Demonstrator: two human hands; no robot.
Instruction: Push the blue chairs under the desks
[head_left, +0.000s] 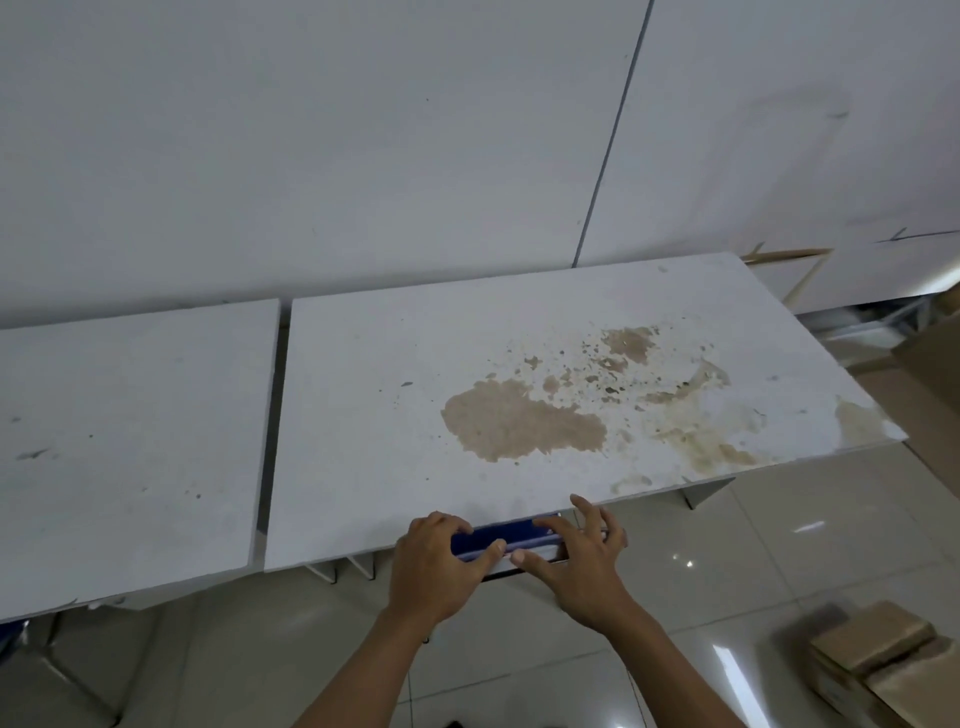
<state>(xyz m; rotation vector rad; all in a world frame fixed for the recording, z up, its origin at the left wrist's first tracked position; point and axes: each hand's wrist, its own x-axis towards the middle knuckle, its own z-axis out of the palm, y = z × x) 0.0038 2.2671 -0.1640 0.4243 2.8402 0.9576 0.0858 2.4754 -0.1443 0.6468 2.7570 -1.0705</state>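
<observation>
Blue chair (511, 538): only its top edge shows, tucked at the front edge of the stained white desk (405, 395)
Left hand (434, 569): fingers curled over the chair's top edge, thumb pressed to its near side
Right hand (579, 564): flat on the chair top, fingers spread, loose
Neighbouring desk (130, 441): just left, a narrow gap between
Cardboard boxes (883, 660): on the tiled floor (727, 582), lower right

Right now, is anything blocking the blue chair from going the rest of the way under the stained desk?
Nothing visible does. Both hands, left and right, rest on the chair, whose back already sits at the desk edge. The space beneath is hidden by the desktop.
</observation>
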